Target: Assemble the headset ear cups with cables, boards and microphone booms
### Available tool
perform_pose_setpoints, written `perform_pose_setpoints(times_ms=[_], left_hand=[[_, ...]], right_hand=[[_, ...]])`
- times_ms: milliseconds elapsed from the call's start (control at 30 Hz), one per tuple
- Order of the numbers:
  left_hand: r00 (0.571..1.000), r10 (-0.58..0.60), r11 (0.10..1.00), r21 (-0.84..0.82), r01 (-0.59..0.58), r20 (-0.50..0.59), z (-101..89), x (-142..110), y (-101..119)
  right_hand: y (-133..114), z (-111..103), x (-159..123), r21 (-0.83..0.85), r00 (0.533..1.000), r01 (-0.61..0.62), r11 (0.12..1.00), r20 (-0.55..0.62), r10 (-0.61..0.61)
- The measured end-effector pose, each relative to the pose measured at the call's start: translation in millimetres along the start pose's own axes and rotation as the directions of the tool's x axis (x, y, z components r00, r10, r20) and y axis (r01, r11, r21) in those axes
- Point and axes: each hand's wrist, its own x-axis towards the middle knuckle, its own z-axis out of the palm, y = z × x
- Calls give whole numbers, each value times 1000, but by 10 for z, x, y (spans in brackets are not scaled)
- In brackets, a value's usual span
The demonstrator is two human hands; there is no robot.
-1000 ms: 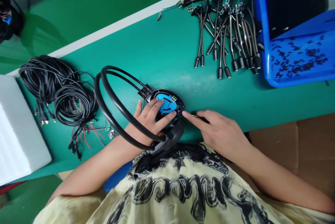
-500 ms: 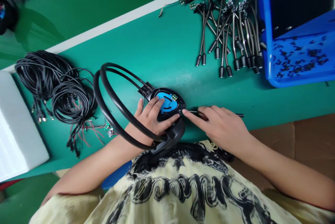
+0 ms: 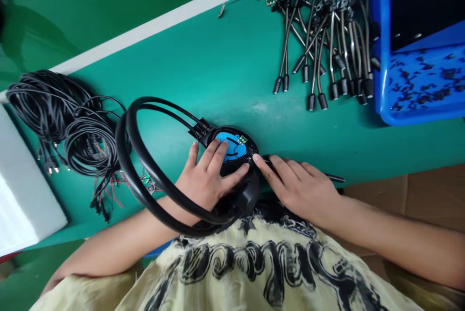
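A black pair of headphones (image 3: 160, 175) lies at the table's near edge, its double-band headband arching over my left wrist. One ear cup faces up without a cover, showing a blue disc (image 3: 232, 147) and a small green circuit board (image 3: 242, 140). My left hand (image 3: 207, 170) grips this cup, fingertips on the disc and thumb at the lower rim. The other ear cup (image 3: 247, 194) is below, by my shirt. My right hand (image 3: 298, 178) holds a slim dark tool (image 3: 334, 178), its rear end sticking out behind the hand. The index fingertip meets the open cup's right edge; the tool's tip is hard to see.
Coiled black cables (image 3: 54, 107) with loose wires lie at left beside a white foam block (image 3: 29, 180). Several metallic gooseneck stems (image 3: 332, 54) are spread at the far right. A blue tray (image 3: 383, 102) there contains small black parts (image 3: 425, 78) and a dark panel.
The headband has swung a little left and down. My right hand has shifted slightly down with the tool, its index finger still at the cup's edge. The camera view has shifted slightly.
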Motion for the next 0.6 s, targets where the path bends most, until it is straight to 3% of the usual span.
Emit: perform_pose_setpoints(times_ms=[267,433,600], left_hand=[[999,-23,999,-49,22,-26,48,21,16],[997,-50,998,-48,47,-62,124,32,-5],[993,-82,996,15,83,-85,164,98,10]], right_hand=[[76,104,13,59,991,136,989,-18,-135],[123,119,12,161,995,102,982,-1,-104],[157,204,-48,246,995,89,965,-72,-73]])
